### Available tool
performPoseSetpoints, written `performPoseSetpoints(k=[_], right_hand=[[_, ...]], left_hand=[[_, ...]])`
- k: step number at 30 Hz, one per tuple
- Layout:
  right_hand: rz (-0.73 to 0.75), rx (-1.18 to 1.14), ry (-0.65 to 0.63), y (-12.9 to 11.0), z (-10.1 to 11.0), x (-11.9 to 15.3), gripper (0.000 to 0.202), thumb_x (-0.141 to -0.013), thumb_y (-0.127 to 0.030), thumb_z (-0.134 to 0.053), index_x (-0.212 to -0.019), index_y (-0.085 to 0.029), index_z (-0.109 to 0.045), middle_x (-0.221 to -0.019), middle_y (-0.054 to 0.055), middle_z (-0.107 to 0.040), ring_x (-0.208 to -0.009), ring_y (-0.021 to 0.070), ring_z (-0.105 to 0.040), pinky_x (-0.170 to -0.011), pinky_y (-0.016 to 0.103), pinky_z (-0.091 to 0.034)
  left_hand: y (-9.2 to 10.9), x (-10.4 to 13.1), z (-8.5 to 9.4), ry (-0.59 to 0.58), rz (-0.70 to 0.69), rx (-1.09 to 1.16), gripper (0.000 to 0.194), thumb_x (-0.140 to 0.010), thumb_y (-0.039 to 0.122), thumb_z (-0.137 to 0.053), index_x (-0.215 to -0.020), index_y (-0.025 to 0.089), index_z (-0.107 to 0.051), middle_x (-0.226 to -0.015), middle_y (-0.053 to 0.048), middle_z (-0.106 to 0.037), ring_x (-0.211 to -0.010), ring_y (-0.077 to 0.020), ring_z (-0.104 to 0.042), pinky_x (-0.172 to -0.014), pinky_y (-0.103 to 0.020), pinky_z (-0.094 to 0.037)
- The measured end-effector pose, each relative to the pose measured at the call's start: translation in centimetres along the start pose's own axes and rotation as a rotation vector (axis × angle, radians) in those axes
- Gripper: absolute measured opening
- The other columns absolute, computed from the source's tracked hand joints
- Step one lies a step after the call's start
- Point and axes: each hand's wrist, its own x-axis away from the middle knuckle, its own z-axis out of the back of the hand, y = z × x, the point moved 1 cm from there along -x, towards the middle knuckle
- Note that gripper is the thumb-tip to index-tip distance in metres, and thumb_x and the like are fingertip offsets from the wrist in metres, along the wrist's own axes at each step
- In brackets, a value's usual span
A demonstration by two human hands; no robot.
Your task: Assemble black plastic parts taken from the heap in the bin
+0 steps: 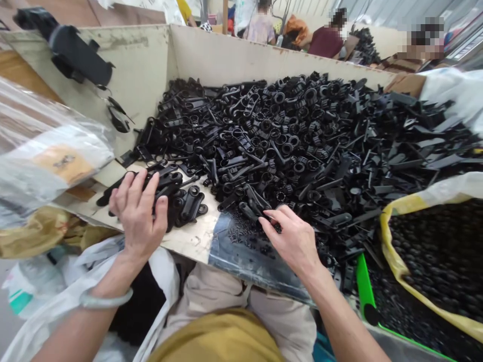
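Observation:
A big heap of black plastic parts (302, 136) fills a pale workbench tray (196, 55). My left hand (138, 213) rests at the tray's near left, fingers curled over a small stack of flat black link pieces (181, 201). My right hand (292, 236) reaches into the heap's near edge, its fingertips pinching among the long black pieces (252, 201) above a dark plastic sheet (241, 256) scattered with tiny black bits.
A yellow-lined bag of small black parts (433, 246) stands at the right beside a green crate edge (364, 289). Clear plastic bags (45, 156) lie at the left. A white open bag (151, 301) hangs under my left arm. Other people sit beyond the tray's far wall.

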Motion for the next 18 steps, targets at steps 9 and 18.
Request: performPoseSetpoints(k=[9, 18], right_hand=[[-0.084, -0.642, -0.202, -2.1, 2.6, 3.2, 0.024, -0.102, -0.03, -0.057, -0.093, -0.022, -0.078, -0.087, 0.003, -0.076, -0.072, 0.0146, -0.068, -0.067, 0.026, -0.051], [-0.088, 0.299, -0.158, 4.8, 1.5, -5.5, 0.024, -0.1, -0.042, -0.062, -0.095, -0.022, -0.074, -0.099, 0.005, -0.072, -0.075, 0.019, -0.069, -0.059, 0.028, -0.038]], left_hand=[[13.4, 5.3, -3.7, -0.715, 0.876, 1.286, 0.035, -0.095, 0.05, -0.066, -0.114, 0.02, -0.067, -0.103, -0.008, -0.079, -0.099, -0.0225, -0.071, -0.089, -0.032, -0.056], [13.5, 3.9, -4.4, -0.821, 1.078, 1.312, 0.041, -0.083, 0.049, -0.079, -0.105, 0.016, -0.065, -0.072, -0.001, -0.07, -0.061, -0.0123, -0.061, -0.058, -0.021, -0.049]])
